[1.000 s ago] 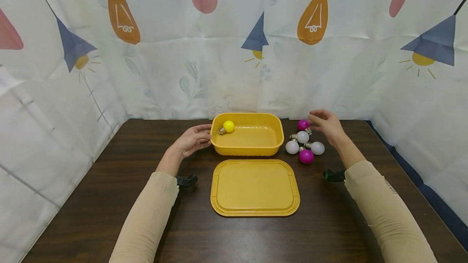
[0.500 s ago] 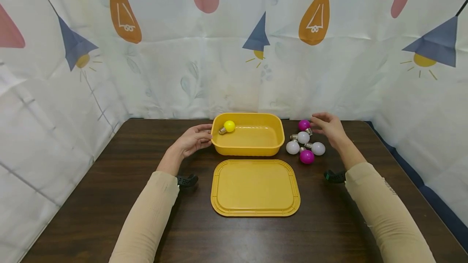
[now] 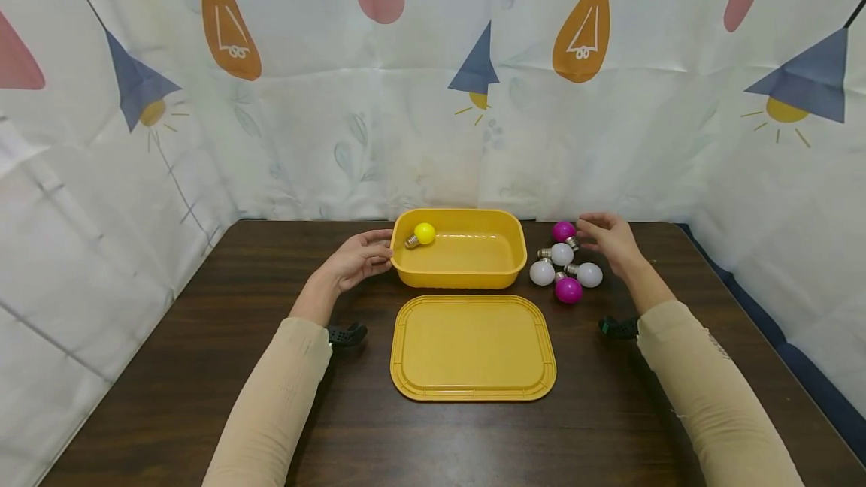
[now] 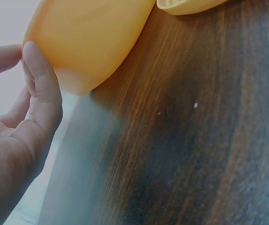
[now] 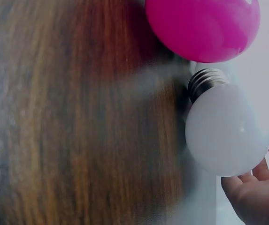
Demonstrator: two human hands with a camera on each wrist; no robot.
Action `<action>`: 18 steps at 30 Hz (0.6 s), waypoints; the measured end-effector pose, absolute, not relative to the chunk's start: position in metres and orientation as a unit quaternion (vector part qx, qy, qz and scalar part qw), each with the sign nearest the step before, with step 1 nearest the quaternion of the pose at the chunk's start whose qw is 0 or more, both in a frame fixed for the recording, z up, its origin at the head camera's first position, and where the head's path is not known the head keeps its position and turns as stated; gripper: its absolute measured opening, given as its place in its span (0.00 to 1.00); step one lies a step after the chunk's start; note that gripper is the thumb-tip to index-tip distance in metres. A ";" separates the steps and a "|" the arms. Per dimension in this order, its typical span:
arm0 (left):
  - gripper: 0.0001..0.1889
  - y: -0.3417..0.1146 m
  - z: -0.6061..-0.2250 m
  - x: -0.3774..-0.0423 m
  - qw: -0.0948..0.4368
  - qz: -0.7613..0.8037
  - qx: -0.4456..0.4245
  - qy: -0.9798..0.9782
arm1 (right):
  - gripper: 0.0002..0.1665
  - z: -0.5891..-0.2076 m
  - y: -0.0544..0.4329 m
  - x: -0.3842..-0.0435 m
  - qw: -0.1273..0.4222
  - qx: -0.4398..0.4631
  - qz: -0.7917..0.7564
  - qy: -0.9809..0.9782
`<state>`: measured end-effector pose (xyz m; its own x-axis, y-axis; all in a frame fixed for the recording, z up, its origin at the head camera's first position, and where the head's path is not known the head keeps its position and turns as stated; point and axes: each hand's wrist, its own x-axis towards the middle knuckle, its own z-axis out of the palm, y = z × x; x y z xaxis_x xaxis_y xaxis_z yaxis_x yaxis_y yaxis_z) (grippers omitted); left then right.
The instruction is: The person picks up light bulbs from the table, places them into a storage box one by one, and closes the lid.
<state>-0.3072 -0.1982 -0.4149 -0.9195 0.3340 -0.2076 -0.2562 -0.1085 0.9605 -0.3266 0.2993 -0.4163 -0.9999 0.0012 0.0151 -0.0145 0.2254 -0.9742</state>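
Note:
In the head view, a yellow container (image 3: 460, 280) stands at the back of the table, with a yellow bulb (image 3: 424, 233) lying inside. My left hand (image 3: 358, 258) touches its left end with thumb and fingers loosely bent; the left wrist view has the thumb (image 4: 39, 65) against the wall by the rim. To the right lie several loose bulbs, among them a far magenta bulb (image 3: 564, 231), a near magenta bulb (image 3: 568, 290) and a white bulb (image 3: 590, 275). My right hand (image 3: 612, 240) has relaxed fingers just right of the far magenta bulb and holds nothing.
A flat yellow lid (image 3: 473, 352) lies on the dark wooden table (image 3: 223, 352) in front of the container. Printed white cloth (image 3: 419, 141) hangs behind the table and along both sides.
My right hand has shifted very slightly to the right, its fingertips a little lower beside the far magenta bulb. The left hand, container and bulbs have stayed put.

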 end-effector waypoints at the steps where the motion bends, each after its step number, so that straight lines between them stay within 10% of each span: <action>1: 0.30 -0.198 -0.415 -0.307 0.198 0.744 0.030 0.637 | 0.34 -0.417 0.299 -0.327 0.006 0.002 0.622 -0.783; 18: 0.30 -0.197 -0.414 -0.308 0.202 0.742 0.033 0.638 | 0.37 -0.421 0.302 -0.334 -0.018 -0.016 0.616 -0.787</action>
<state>-0.3076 -0.1975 -0.4142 -0.9160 0.3427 -0.2084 -0.2573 -0.1033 0.9608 -0.3340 0.3024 -0.4212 -0.9988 0.0036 -0.0487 0.0481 0.2406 -0.9694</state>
